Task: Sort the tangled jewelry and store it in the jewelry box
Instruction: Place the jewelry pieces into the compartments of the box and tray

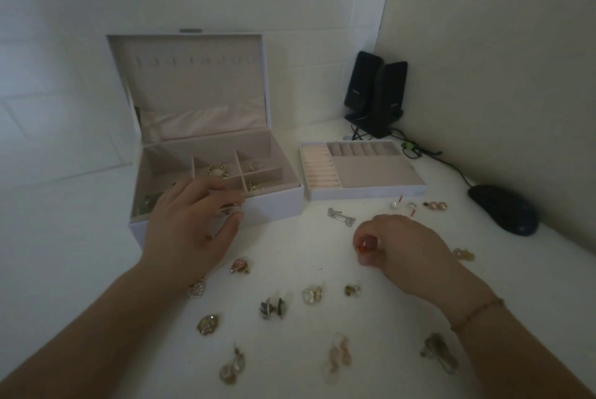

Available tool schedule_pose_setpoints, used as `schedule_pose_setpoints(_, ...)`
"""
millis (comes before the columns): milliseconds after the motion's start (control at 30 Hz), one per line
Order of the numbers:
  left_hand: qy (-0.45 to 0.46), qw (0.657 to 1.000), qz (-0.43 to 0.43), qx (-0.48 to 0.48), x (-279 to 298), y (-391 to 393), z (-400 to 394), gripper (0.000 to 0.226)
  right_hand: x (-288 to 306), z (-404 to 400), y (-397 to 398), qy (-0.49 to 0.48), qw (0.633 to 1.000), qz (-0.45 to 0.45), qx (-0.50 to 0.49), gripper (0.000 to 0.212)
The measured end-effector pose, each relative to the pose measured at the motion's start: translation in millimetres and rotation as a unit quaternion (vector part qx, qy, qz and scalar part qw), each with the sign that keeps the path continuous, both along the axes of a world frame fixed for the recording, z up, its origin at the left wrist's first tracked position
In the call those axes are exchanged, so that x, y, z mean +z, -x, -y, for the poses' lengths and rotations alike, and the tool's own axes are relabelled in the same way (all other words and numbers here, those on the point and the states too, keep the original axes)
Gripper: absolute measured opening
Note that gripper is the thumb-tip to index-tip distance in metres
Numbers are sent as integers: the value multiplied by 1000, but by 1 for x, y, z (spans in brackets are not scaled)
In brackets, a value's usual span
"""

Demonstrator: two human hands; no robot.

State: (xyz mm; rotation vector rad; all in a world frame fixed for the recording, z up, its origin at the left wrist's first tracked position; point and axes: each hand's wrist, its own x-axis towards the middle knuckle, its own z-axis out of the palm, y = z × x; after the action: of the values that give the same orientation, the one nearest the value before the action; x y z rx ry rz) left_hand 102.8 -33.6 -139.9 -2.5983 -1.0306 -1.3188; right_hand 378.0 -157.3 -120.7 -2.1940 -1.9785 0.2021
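Note:
The white jewelry box (277, 205) stands open with its lid up, and gold pieces lie in its divided compartments. My left hand (193, 224) hovers over the box's front rim and pinches a small metallic piece (230, 206) between thumb and fingers. My right hand (400, 245) is on the table to the right and pinches a small orange-red piece (362, 248). Several earrings lie scattered on the white table (290, 250) in front of me, such as a pearl cluster (196, 289) and a gold leaf piece (208, 324).
The box's removable tray (380, 169) with ring rolls sits to the right of the box. A silver clasp (341, 217), pearl studs (403, 205) and pink stones (437, 205) lie before it. Two black speakers (374, 92) and a dark mouse (504, 209) stand by the right wall.

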Motion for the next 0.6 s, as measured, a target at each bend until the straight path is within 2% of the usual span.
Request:
schedule_pose_setpoints(233, -5, 1000, 0, -4, 0, 1, 1, 23, -6, -1, -2, -9, 1000, -23, 19, 17)
schedule_pose_setpoints(367, -5, 1000, 8, -5, 1, 2, -1, 24, -8, -2, -1, -22, 999, -24, 40, 30)
schedule_pose_setpoints(467, -8, 999, 44, -26, 4, 4, 0, 17, 2, -2, 8, -58, 992, -109, 37, 30)
schedule_pose_setpoints(600, -11, 996, 83, -43, 7, 4, 3, 15, 29, -11, 32, -173, 946, -273, 25, 22)
